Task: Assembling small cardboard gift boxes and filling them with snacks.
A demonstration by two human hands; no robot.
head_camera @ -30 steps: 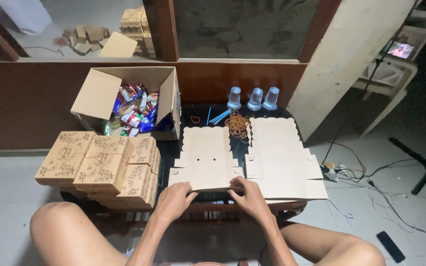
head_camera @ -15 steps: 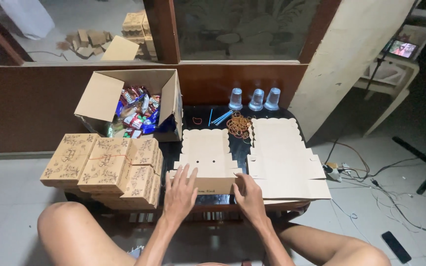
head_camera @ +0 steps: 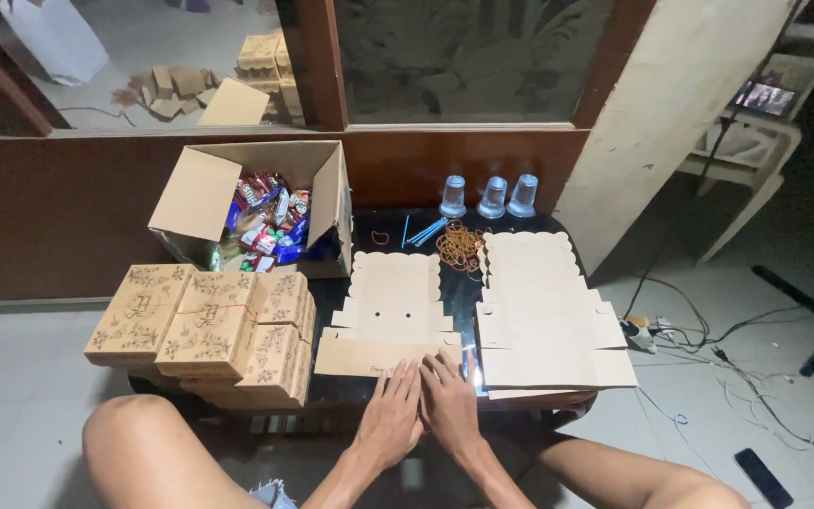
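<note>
So, going from your left: folded printed boxes (head_camera: 204, 330) are already sitting stacked at the table's (head_camera: 407, 224) left end, several deep, and by that pile I judge a good share of the folding is done. Behind them an open carton (head_camera: 266, 203) is holding wrapped sweets (head_camera: 270, 221), and nothing here is showing any of them going into a box yet. In the middle you are working on one flat box blank (head_camera: 393, 316), lying on the dark table with its scalloped edge pointing away from you; its near flap (head_camera: 369, 356) is looking creased over toward you, while the side tabs are lying flat, so this box is looking barely started. Your left hand (head_camera: 390, 415) is pressing down with fingers stretched out and close together, the tips resting on the flap's near edge, gripping nothing. Your right hand (head_camera: 448, 405) is lying just beside it, touching it, fingers likewise flat and spread forward at the blank's near right corner, holding nothing. To the right, more flat blanks (head_camera: 548, 320) are waiting unfolded; how many I cannot tell. Behind them rubber bands (head_camera: 459, 247), blue sticks (head_camera: 426, 231) and three upturned clear cups (head_camera: 492, 196) are sitting untouched.
</note>
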